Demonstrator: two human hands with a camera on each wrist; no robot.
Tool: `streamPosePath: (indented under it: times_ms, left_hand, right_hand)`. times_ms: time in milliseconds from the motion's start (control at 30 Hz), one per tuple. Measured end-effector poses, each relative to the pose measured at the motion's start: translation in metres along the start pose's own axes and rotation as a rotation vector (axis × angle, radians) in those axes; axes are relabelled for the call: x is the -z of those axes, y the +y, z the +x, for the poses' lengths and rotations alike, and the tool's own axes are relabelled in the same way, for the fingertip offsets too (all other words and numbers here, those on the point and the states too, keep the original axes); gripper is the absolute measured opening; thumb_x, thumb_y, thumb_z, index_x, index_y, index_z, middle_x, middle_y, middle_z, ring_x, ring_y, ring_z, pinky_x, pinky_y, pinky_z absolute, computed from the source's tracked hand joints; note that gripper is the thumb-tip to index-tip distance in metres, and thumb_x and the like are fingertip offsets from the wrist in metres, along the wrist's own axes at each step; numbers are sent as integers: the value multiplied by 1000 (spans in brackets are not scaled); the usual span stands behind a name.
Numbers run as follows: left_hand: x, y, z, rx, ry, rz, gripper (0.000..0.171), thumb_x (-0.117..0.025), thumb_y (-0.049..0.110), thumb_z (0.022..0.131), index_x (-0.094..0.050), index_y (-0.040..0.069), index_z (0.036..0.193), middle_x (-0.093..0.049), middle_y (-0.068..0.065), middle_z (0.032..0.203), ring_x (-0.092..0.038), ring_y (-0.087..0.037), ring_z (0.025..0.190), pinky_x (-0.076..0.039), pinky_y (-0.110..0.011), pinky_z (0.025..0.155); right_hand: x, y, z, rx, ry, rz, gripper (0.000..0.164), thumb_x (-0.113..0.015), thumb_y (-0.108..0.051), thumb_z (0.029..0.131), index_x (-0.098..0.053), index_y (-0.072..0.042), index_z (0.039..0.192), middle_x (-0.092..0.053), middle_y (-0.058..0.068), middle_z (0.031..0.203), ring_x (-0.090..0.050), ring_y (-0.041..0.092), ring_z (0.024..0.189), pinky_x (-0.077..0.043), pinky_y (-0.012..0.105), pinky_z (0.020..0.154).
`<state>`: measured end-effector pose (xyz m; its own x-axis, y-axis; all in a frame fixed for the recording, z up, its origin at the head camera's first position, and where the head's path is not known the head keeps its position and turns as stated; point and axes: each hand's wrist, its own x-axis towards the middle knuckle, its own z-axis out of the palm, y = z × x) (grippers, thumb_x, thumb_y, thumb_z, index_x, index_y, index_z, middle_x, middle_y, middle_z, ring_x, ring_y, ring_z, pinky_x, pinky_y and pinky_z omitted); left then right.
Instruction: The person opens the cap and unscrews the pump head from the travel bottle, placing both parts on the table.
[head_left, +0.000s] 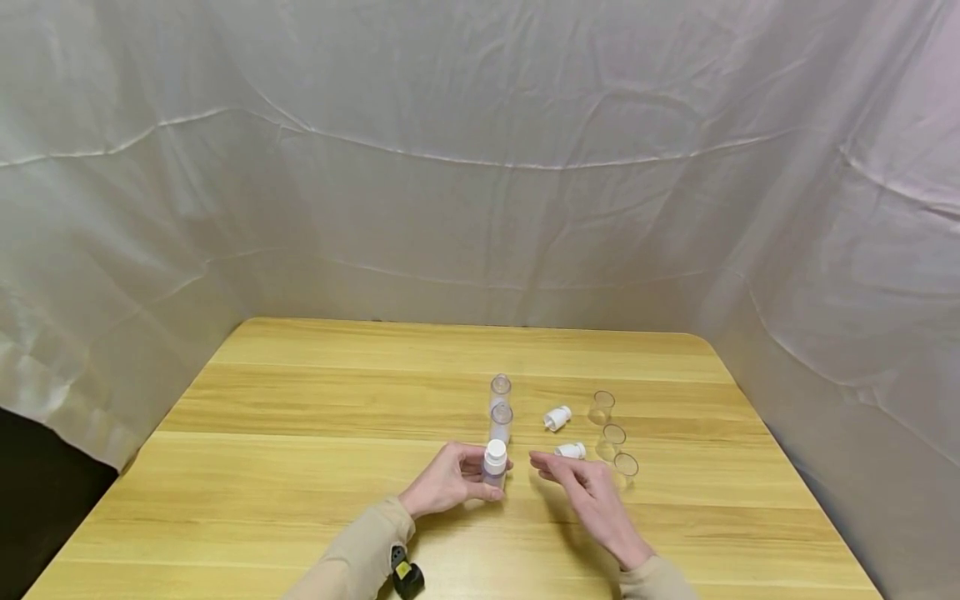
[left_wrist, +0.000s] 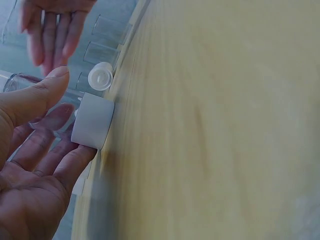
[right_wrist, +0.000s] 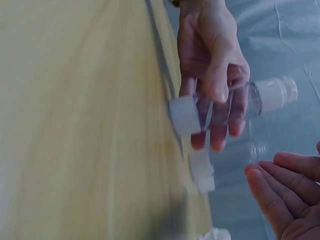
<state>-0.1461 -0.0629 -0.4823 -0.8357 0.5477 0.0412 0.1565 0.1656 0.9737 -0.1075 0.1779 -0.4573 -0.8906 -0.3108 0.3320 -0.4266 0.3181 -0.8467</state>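
My left hand point(head_left: 450, 483) grips a clear bottle with a white pump top point(head_left: 495, 457), fingers behind and thumb in front. The right wrist view shows the bottle's white base point(right_wrist: 185, 116) near the table and its white pump collar point(right_wrist: 272, 95) at the other end. To the right of it, my right hand point(head_left: 592, 493) hovers above the table, fingers extended and holding nothing. Just beyond those fingers lies a white pump top point(head_left: 572, 450) on its side. A second white pump top point(head_left: 557, 418) lies farther back.
Two clear bottles without tops, a nearer one point(head_left: 501, 423) and a farther one point(head_left: 500, 390), stand behind the held bottle. Three clear cup-like covers stand at the right: a far one point(head_left: 602, 408), a middle one point(head_left: 611, 442) and a near one point(head_left: 626, 468). The wooden table point(head_left: 300, 475) meets grey curtains.
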Motion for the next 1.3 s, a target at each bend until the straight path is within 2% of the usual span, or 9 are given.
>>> streamPosePath:
  times_ms: [133, 233, 467, 633, 800, 1067, 1300]
  left_hand:
    - [0, 0, 0, -3, -1, 20, 43, -80, 4, 82, -68, -3, 122, -72, -23, 121, -72, -27, 105, -58, -20, 92]
    - [0, 0, 0, -9, -3, 16, 43, -80, 4, 82, -68, -2, 122, -72, -23, 120, -73, -25, 103, -58, -21, 92]
    - [1, 0, 0, -6, -11, 30, 42, -79, 4, 82, -68, -1, 122, -73, -21, 119, -73, -23, 102, -58, -19, 92]
    - [1, 0, 1, 8, -15, 20, 39, -79, 3, 82, -69, -1, 120, -73, -20, 118, -72, -13, 98, -58, -18, 90]
    - [1, -1, 1, 6, -14, 21, 36, -79, 3, 83, -70, 0, 118, -74, -20, 117, -70, -4, 94, -57, -18, 89]
    - [1, -1, 0, 9, -8, 23, 38, -79, 5, 83, -69, -1, 120, -73, -21, 120, -71, -7, 96, -58, -17, 89]
    - [1, -1, 0, 1, -12, 19, 40, -79, 4, 83, -68, -2, 121, -71, -22, 121, -71, -5, 97, -57, -16, 90]
  right_hand:
    - [-7, -5, 7, 12, -19, -41, 31, -47, -13, 106, -69, 2, 123, -72, 19, 121, -74, 26, 104, -61, 25, 90]
    - [-11, -8, 12, 54, -6, -71, 28, -53, -12, 103, -70, -2, 122, -75, 15, 119, -74, 23, 104, -60, 23, 87]
    - [-20, -11, 20, 205, 23, -35, 27, -69, -6, 93, -72, 0, 119, -76, 16, 114, -76, 20, 101, -63, 29, 89]
    - [-25, -9, 23, 288, 43, 3, 32, -78, -3, 84, -72, 2, 115, -76, 20, 110, -76, 19, 98, -64, 34, 87]
    - [-29, -9, 24, 290, 68, -14, 34, -82, -5, 81, -73, -1, 114, -77, 16, 109, -75, 15, 97, -64, 33, 89]
    - [-40, -10, 28, 329, 132, -50, 45, -87, -1, 72, -68, -2, 113, -74, 12, 106, -72, 18, 95, -61, 26, 91]
    - [-48, -11, 30, 353, 159, -85, 45, -87, -1, 72, -66, -5, 112, -70, 8, 104, -67, 19, 92, -63, 29, 88]
